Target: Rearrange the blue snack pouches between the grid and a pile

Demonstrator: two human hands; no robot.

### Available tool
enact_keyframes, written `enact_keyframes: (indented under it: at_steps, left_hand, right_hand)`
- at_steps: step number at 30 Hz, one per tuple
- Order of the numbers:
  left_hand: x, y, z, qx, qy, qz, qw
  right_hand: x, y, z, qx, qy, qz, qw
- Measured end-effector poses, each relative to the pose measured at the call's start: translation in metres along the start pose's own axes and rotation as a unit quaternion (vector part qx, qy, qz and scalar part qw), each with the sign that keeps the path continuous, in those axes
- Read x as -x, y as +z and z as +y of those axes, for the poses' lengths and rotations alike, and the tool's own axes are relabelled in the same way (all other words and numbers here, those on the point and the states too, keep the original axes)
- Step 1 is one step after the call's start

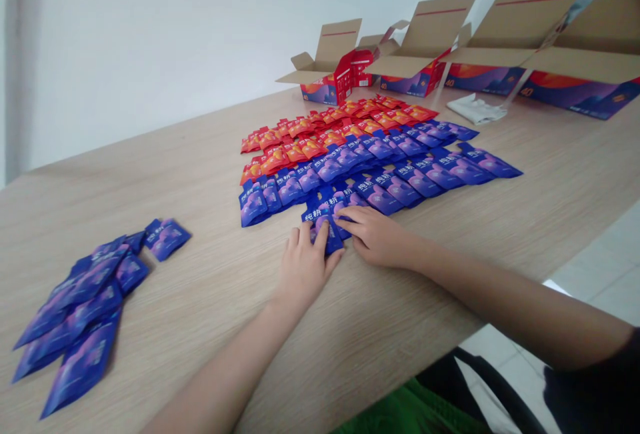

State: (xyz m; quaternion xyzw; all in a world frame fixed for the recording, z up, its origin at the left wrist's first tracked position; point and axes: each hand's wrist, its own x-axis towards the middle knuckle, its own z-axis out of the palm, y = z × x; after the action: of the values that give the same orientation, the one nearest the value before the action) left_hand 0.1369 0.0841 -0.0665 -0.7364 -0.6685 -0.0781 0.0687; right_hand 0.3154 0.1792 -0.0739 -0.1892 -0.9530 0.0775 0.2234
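Note:
Many small foil sachets lie in overlapping rows on a wooden table point(210, 154): purple ones point(400, 174) nearer me, red-orange ones point(325, 131) behind them. My left hand point(306, 264) rests flat with fingers stretched out, its fingertips on a purple sachet point(327, 227) at the front of the rows. My right hand point(374, 234) lies beside it, fingers extended and touching the same front sachets. Neither hand grips anything.
A loose pile of purple sachets point(85, 307) lies at the near left. Several open cardboard boxes point(425, 47) stand along the far edge, with a white folded wrapper point(475, 109) near them. The table's edge point(500, 314) runs diagonally at the right, floor tiles beyond.

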Motion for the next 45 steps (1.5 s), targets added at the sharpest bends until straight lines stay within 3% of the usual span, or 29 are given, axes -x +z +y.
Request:
enact_keyframes:
  at_steps: [12, 20, 24, 27, 29, 31, 33, 36, 40, 45]
  left_hand:
    - [-0.002, 0.007, 0.000, 0.034, 0.012, 0.030, 0.999]
    - [0.002, 0.008, 0.009, 0.064, 0.003, -0.020, 0.998]
    - [0.010, -0.010, 0.001, 0.075, 0.014, 0.001, 0.997]
    - [0.034, -0.050, -0.036, 0.054, -0.045, 0.064, 0.995]
    - [0.067, -0.081, -0.075, -0.007, -0.139, 0.078, 0.987]
    - [0.111, -0.104, -0.115, -0.077, -0.267, 0.100, 0.956]
    - [0.157, -0.112, -0.149, -0.106, -0.384, 0.091, 0.913]
    - [0.213, -0.098, -0.177, -0.054, -0.498, -0.013, 0.866]
    - [0.238, -0.069, -0.168, -0.032, -0.484, -0.023, 0.874]
    - [0.217, -0.047, -0.119, -0.063, -0.403, -0.028, 0.913]
  right_hand:
    - [0.000, -0.005, 0.000, -0.004, 0.012, -0.010, 1.000]
    - [0.006, 0.005, 0.006, 0.012, 0.002, 0.018, 1.000]
    - [0.008, -0.002, 0.006, 0.027, 0.001, 0.044, 0.999]
    - [0.010, -0.012, 0.004, 0.033, 0.001, 0.093, 0.995]
    - [0.010, -0.016, 0.002, 0.033, -0.007, 0.128, 0.991]
    - [0.008, -0.017, 0.000, 0.034, -0.024, 0.152, 0.987]
    - [0.004, -0.014, -0.002, 0.037, -0.038, 0.163, 0.985]
    - [-0.002, -0.008, -0.007, 0.031, -0.051, 0.169, 0.984]
    - [-0.006, -0.003, -0.013, 0.027, -0.062, 0.164, 0.984]
    - [-0.001, -0.003, -0.012, 0.037, -0.054, 0.144, 0.987]
